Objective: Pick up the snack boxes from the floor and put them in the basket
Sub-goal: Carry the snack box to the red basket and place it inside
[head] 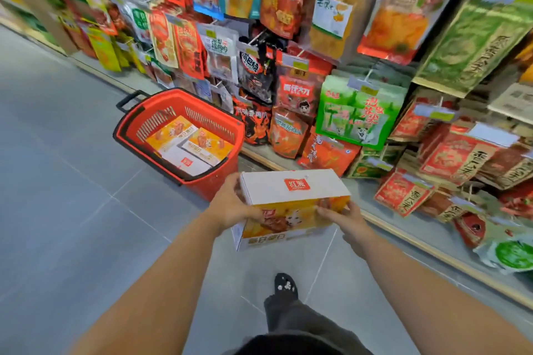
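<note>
Left hand and right hand clasp a snack box; the basket holds two boxes.

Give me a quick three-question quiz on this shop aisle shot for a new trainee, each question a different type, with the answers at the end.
1. True or false: the red basket has no boxes in it yet.
2. Multiple choice: what grips the snack box? A. one hand alone. B. the left hand and the right hand together. C. neither hand.
3. Fill in: from the person's view, the basket stands to the ___ of the held box.

Key: 1 false, boxes already lie inside; 2 B; 3 left.
</note>
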A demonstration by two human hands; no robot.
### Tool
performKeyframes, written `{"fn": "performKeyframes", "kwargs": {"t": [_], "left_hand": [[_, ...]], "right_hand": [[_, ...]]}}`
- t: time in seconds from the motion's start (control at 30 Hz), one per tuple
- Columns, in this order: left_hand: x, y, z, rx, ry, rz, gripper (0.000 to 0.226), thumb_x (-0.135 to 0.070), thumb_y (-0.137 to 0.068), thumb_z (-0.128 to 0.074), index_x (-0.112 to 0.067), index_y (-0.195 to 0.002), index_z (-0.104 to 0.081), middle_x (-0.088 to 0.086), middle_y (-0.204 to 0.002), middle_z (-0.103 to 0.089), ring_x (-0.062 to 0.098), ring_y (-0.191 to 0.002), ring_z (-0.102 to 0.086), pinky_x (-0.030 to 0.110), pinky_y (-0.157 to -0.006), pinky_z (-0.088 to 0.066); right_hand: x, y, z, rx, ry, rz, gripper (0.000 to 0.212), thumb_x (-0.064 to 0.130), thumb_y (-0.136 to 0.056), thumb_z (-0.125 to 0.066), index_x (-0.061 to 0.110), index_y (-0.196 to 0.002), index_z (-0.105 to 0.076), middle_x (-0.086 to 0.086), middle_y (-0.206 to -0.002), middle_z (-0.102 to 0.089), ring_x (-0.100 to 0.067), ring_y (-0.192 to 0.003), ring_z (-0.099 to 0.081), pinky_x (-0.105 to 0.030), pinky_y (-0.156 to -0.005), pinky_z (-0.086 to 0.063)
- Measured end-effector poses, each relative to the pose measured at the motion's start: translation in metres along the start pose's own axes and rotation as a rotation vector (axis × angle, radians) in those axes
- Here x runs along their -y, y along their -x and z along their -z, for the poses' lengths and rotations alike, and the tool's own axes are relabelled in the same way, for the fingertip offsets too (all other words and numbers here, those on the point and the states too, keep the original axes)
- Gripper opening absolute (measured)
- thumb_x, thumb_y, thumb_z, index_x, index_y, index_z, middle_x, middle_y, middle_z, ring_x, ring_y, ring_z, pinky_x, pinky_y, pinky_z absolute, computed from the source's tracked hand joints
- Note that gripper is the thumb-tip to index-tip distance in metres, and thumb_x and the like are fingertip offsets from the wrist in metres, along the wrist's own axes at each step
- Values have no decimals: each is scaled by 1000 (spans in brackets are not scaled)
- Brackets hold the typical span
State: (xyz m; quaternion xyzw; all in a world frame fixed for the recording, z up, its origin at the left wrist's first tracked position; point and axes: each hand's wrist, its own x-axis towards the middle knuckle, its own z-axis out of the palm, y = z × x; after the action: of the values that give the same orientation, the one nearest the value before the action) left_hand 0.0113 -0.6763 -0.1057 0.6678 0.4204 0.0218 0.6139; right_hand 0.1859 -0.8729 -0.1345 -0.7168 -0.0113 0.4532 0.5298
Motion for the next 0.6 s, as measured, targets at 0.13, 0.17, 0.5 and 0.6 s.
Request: {"fn": "performKeyframes", "kwargs": {"t": [0.13,0.17,0.5,0.6], "left_hand": [[-10,-33,35,-73,118,106,102,-8,-50,-85,-27,-134,-30,-1,-124,-47,24,-116,-49,42,-90,-52],[-10,-43,48,-104,162,130,103,-11,-49,-85,-28,-134,-29,-1,-126,-46,24,-117,-49,43,-91,-52],[12,-129,193,-275,391,158,83,-35,-79,-75,-33,-148,-27,2,-140,-49,28,-121,-55,47,-96,-52],[22,-156,250,-364,362,177,57,-24,-89,-66,-22,-139,-40,3,-121,-58,25,-107,-61,39,-81,-54]], "right_hand": [[48,-44,-35,96,20,-64,26,35,-82,-71,34,-104,-58,11,-117,-56,-18,-122,-42,-61,-108,-18],[63,-57,-49,118,43,-41,22,35,-83,-70,34,-102,-60,14,-110,-59,-18,-119,-44,-61,-107,-19],[117,-152,-211,141,104,139,8,15,-94,-59,19,-88,-60,9,-87,-62,-11,-79,-59,-22,-59,-37],[120,-182,-275,113,139,139,8,14,-92,-61,9,-97,-65,-1,-88,-68,-19,-82,-65,-16,-53,-45]]}}
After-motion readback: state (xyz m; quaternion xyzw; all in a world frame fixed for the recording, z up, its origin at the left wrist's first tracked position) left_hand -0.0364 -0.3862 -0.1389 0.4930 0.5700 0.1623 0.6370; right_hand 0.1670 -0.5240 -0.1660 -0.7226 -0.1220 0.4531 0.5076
